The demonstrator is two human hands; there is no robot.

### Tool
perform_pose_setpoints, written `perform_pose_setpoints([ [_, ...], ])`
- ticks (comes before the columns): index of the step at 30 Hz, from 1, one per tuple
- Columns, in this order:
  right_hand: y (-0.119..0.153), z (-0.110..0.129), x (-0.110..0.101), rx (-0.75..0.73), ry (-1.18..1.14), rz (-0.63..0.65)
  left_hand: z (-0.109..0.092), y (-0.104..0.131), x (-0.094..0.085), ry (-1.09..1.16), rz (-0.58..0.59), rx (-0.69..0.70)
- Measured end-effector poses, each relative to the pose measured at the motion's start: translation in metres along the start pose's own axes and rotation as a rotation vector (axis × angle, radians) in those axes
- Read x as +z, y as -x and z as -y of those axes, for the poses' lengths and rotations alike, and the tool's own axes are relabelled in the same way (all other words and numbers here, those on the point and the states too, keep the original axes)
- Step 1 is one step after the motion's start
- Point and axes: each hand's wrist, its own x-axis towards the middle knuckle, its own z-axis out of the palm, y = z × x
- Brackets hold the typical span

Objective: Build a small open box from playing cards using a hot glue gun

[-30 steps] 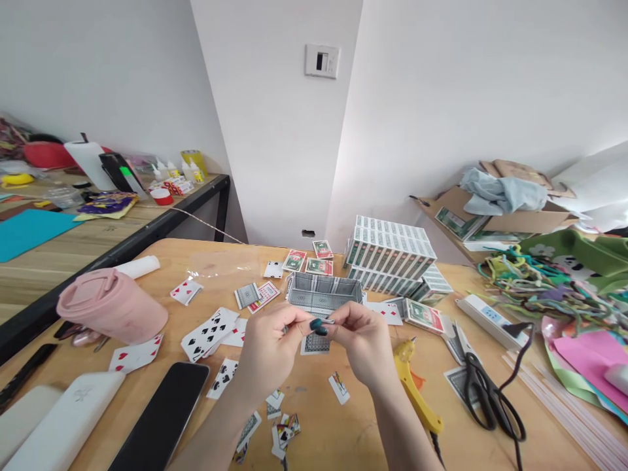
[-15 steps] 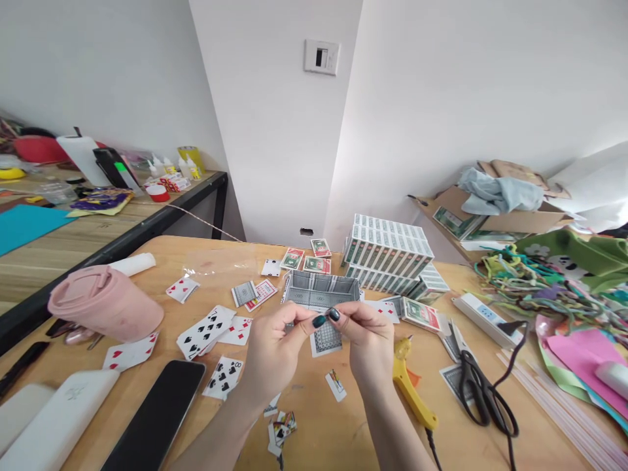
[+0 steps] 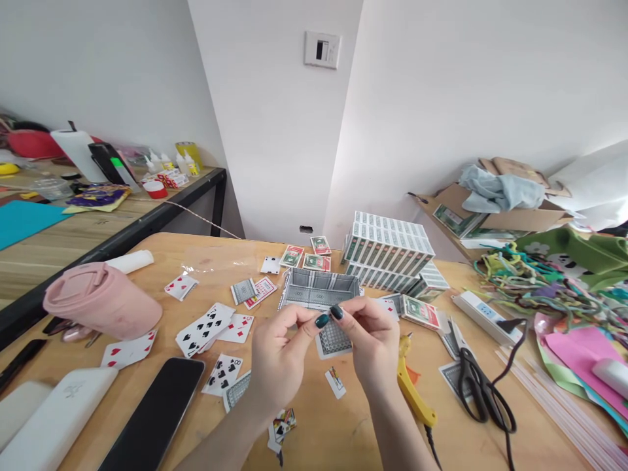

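Note:
My left hand (image 3: 280, 350) and my right hand (image 3: 375, 343) meet mid-frame, thumbs and index fingers pinched close together. A grey-backed playing card (image 3: 335, 340) hangs at the fingertips; its upper edge is hidden by them. Just behind stands an open box made of grey-backed cards (image 3: 318, 294), with divided compartments. A cut strip of a face card (image 3: 335, 382) lies on the table below the hands. Scraps of cut card (image 3: 282, 425) lie by my left forearm. Beside my right wrist rests a yellow glue gun (image 3: 412, 386).
Stacked card packs (image 3: 387, 248) stand behind right. Black scissors (image 3: 473, 383), a power strip (image 3: 485, 317) and clear glue sticks (image 3: 544, 405) lie right. Leftward are loose cards (image 3: 206, 330), a phone (image 3: 154, 412), a white power bank (image 3: 59, 418) and a pink tumbler (image 3: 103, 301).
Both hands have shifted slightly right, and the grey-backed card moved and tilted with them. Another grey-backed card now shows beside my left wrist.

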Motion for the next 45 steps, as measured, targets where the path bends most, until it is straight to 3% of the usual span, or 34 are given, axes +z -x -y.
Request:
perform_pose_setpoints([
  [5,-0.004,0.003,-0.002,0.069,-0.068,0.085,0.005,0.002,0.001,0.035,-0.052,-0.023],
  [11,-0.008,0.002,-0.007,0.005,-0.089,0.161,0.004,0.002,0.001,0.05,-0.052,-0.038],
  [22,-0.004,-0.002,-0.01,-0.144,0.024,0.033,-0.006,-0.006,0.001,0.182,0.067,-0.215],
  [26,-0.008,0.001,-0.006,0.007,0.062,0.07,-0.002,-0.007,-0.003,0.13,-0.005,-0.188],
  [30,-0.007,0.002,-0.002,0.176,0.172,0.266,0.004,-0.011,-0.008,0.132,-0.12,-0.145],
  [32,-0.006,0.0,-0.002,0.172,0.206,0.306,0.006,-0.012,-0.009,0.155,-0.137,-0.139],
  [38,0.0,-0.007,0.004,0.048,0.268,0.175,0.004,-0.01,-0.007,0.119,-0.193,-0.123],
  [45,-0.003,-0.003,0.009,0.208,0.1,0.281,0.006,-0.011,-0.011,-0.105,-0.215,-0.044],
])
